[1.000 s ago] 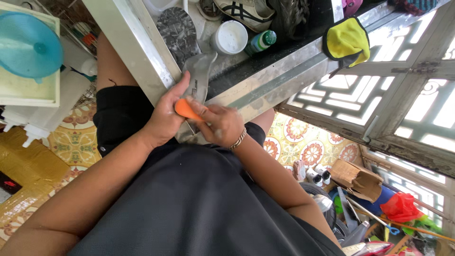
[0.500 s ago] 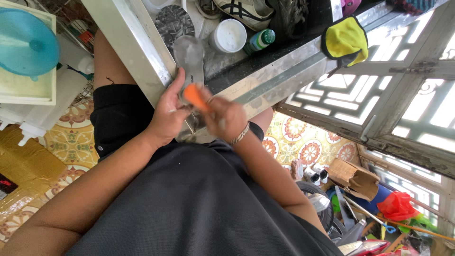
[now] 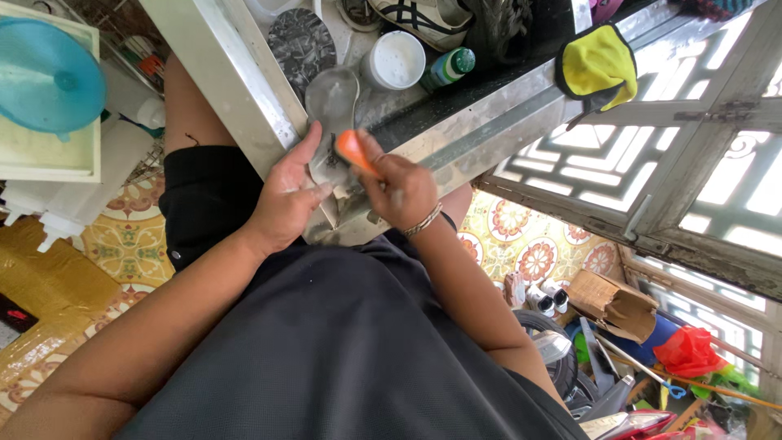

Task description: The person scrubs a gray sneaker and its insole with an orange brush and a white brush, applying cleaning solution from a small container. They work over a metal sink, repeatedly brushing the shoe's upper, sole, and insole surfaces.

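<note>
My left hand [image 3: 287, 198] grips a grey shoe insole [image 3: 331, 102] by its near end, against the edge of the metal sink [image 3: 456, 134]. My right hand [image 3: 401, 191] is closed on an orange brush [image 3: 353, 151], pressed on the insole's lower half. A bracelet circles my right wrist. The insole's far end points away into the sink.
In the sink lie a dark patterned insole [image 3: 301, 41], a white round lid [image 3: 397, 59], a green-capped bottle [image 3: 446, 69] and a striped shoe [image 3: 419, 18]. A yellow cloth [image 3: 597, 67] hangs on the sink's rim. A blue funnel [image 3: 45, 77] sits left; clutter covers the floor at right.
The orange brush has travelled up the insole, away from me, with my right hand following. The insole's far end has shifted left and flattened. My left hand keeps its grip.
</note>
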